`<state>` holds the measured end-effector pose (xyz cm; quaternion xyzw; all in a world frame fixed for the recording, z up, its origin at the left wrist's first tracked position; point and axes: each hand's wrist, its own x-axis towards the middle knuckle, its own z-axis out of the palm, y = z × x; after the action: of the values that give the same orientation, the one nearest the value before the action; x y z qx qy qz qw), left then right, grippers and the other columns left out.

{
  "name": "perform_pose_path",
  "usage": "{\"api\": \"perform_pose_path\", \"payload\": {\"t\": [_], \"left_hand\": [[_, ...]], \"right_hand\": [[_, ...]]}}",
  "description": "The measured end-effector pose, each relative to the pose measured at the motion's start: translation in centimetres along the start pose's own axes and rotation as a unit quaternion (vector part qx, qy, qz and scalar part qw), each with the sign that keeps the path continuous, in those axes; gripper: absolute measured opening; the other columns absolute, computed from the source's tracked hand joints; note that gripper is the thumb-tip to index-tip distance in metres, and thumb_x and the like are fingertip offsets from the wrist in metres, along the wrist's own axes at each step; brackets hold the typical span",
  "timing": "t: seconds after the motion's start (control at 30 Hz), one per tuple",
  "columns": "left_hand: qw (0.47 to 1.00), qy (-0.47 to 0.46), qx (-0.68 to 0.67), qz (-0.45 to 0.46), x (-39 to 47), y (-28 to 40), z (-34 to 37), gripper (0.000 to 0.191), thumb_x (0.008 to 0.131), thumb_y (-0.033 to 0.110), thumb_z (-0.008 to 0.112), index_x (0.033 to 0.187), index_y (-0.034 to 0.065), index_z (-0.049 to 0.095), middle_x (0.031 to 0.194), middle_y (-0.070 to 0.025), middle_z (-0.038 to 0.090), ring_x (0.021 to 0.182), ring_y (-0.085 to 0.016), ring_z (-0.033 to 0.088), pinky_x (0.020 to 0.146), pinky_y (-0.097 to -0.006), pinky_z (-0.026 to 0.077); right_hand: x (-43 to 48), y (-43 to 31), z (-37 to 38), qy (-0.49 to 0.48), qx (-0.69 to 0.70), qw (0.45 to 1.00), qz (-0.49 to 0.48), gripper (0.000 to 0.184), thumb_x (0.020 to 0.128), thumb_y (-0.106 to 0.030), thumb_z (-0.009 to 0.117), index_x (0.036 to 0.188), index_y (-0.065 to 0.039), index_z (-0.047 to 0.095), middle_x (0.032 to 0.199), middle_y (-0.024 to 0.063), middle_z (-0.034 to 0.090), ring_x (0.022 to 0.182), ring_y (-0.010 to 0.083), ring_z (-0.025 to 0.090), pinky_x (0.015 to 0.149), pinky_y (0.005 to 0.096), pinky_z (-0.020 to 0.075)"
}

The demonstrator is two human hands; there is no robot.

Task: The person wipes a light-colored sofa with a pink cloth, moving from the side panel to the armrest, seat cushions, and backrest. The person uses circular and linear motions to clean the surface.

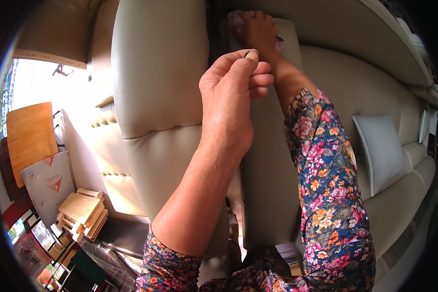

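My left hand point(230, 82) is raised in the middle of the view, thumb and forefinger pinched on a tiny dark scrap point(246, 54). What the scrap is cannot be made out. Beyond it, in shade, my right hand point(261, 33) rests on a crumpled pinkish cloth point(235, 18), fingers bent over it. The cloth lies at the far end of a long, narrow beige leather-like cushion point(272, 153). Left of that stands a padded pale beige upholstered piece point(160, 69) with a stitched seam. A dark gap separates the two at the top.
A beige sofa point(357, 84) with a light grey pillow point(381, 153) runs along the right. At the left are stacked wooden stools point(81, 210), a printed board point(49, 182) and an orange-brown wooden panel point(33, 138). A cardboard box point(51, 40) stands upper left.
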<state>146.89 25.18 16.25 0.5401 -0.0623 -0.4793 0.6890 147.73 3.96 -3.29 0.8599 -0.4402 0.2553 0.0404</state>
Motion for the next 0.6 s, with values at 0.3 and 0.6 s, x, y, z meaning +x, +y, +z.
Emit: {"api": "perform_pose_path", "payload": {"t": [0.3, 0.6], "left_hand": [[1.0, 0.004, 0.006, -0.014, 0.1, -0.2, 0.1, 0.028, 0.104, 0.018, 0.06, 0.124, -0.0013, 0.065, 0.1, -0.01, 0.075, 0.087, -0.016, 0.07, 0.08, -0.0301, 0.054], [1.0, 0.008, 0.017, -0.017, 0.3, -0.3, -0.1, 0.027, 0.102, 0.021, 0.065, 0.119, 0.0003, 0.067, 0.098, -0.0093, 0.074, 0.089, -0.016, 0.069, 0.082, -0.0305, 0.053]], "right_hand": [[-7.6, -0.1, -3.6, -0.023, 0.085, 0.99, -0.106, 0.041, 0.077, -0.033, 0.076, 0.114, -0.017, 0.073, 0.127, 0.0083, 0.062, 0.121, 0.0306, 0.055, 0.089, 0.052, 0.0435], [-25.4, 1.2, -16.4, -0.08, 0.136, 0.986, -0.06, 0.059, 0.069, -0.022, 0.086, 0.125, -0.021, 0.069, 0.142, 0.0084, 0.055, 0.135, 0.034, 0.05, 0.108, 0.0565, 0.0394]]}}
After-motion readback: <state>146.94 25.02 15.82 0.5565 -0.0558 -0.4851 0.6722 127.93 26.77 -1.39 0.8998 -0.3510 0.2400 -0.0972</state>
